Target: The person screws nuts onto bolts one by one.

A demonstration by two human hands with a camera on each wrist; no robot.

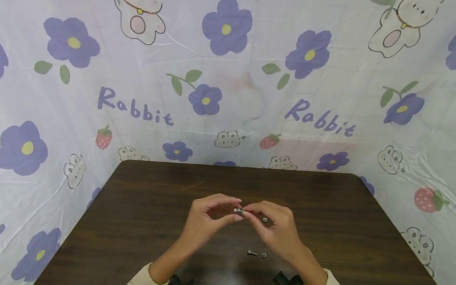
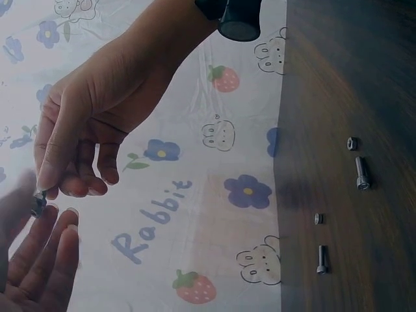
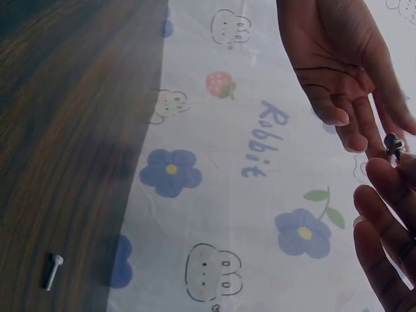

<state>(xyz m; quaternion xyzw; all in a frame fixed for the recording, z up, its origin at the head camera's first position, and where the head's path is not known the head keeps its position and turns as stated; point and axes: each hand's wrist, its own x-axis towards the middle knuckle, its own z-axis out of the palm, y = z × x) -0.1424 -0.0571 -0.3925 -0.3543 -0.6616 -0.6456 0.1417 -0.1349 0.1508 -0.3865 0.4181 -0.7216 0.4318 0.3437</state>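
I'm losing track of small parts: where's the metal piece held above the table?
In the head view, the metal piece is slightly right of centre in the lower half, pinched by the right hand, close to the left hand.

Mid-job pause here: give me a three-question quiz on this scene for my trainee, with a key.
1. In the left wrist view, how many loose screws lie on the table?
2. True or false: the right hand pinches a small metal fastener above the table.
3. In the head view, what lies beside the loose screw? A) a wrench; B) a nut; C) a coin.

Key: 1. Two. 2. True. 3. B.
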